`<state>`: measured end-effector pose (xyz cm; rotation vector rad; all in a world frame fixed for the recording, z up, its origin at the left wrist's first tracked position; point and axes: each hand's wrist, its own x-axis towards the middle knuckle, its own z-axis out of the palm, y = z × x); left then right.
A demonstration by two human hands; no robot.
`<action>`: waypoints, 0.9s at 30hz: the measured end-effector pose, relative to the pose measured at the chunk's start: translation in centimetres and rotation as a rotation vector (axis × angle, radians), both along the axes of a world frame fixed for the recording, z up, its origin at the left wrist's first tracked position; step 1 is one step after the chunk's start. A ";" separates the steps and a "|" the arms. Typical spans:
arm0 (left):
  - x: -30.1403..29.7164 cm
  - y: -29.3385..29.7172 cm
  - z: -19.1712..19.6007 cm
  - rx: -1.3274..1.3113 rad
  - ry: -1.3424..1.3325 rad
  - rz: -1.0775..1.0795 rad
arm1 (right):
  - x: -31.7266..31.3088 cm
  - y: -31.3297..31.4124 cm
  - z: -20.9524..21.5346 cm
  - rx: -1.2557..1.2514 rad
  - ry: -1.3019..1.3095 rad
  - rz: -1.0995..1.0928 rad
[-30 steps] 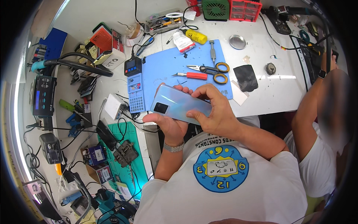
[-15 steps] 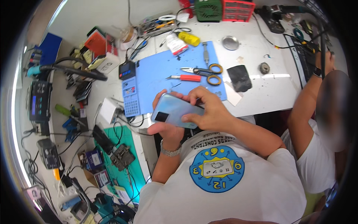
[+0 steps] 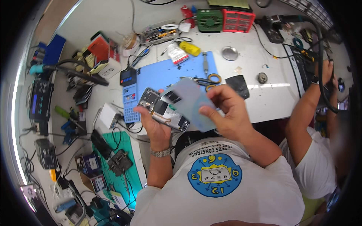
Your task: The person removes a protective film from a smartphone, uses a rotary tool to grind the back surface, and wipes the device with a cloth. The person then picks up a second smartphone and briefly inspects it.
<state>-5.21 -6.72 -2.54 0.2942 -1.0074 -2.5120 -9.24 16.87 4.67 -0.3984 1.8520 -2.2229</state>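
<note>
My left hand [image 3: 155, 130] grips an opened smartphone [image 3: 163, 110], tilted, with its inner parts and battery area facing up. In my right hand [image 3: 230, 113] is the pale blue back cover [image 3: 193, 103], pinched between thumb and fingers along its right side. The cover is apart from most of the phone and overlaps its upper right side in view. Beyond them, scissors with yellow-and-black handles [image 3: 214, 78] lie on a blue work mat [image 3: 154, 73], partly hidden by the cover. A grey screwdriver [image 3: 205, 63] rests farther back on that mat.
A black pad [image 3: 237, 86] and a round metal dish [image 3: 229, 53] sit on the white table to the right. A yellow bottle [image 3: 189, 48] stands out at the back. On the left, a green mat [image 3: 126, 150] bears a metal fixture. A co-worker's arm [image 3: 303, 109] reaches in at right.
The back cover has come off the phone and moved right and up in my right hand. My left hand has shifted left with the opened phone, whose inside now shows.
</note>
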 end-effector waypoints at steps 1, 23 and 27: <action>-0.5 -0.8 1.1 -0.031 -0.050 0.025 | -0.5 0.6 0.3 0.024 0.077 -0.045; -3.5 -6.3 1.9 -0.695 -0.223 0.138 | -1.7 0.9 -2.6 0.382 0.819 -0.292; -3.0 -5.8 2.6 -0.710 -0.161 0.158 | -1.5 0.2 -3.2 0.347 0.765 -0.346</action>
